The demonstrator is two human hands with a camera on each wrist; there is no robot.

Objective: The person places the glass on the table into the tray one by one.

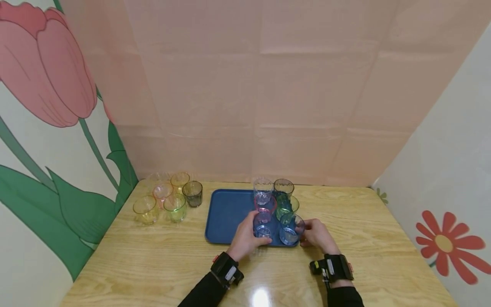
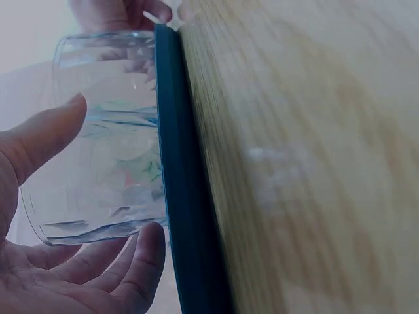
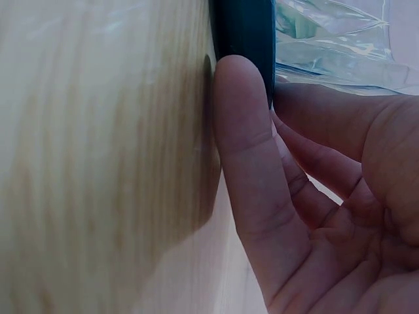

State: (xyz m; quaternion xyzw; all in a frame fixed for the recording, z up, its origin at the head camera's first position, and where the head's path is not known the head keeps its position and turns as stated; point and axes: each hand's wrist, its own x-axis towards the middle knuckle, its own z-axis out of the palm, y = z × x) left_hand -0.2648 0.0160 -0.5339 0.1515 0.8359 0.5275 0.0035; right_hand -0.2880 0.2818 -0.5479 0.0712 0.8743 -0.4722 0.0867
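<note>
Two blue glasses stand side by side at the front of a blue tray. My left hand grips the left blue glass, thumb on one side and fingers on the other. On the right, my right hand holds the right blue glass low down, thumb close to its base. The lowest finger lies along the tray's edge. Behind them on the tray are a pink-rimmed glass, a green glass, a clear glass and a dark glass.
Several more glasses stand left of the tray, among them a yellow glass, a light green glass, a pink glass and a grey glass. The wooden table meets a pink-covered wall behind.
</note>
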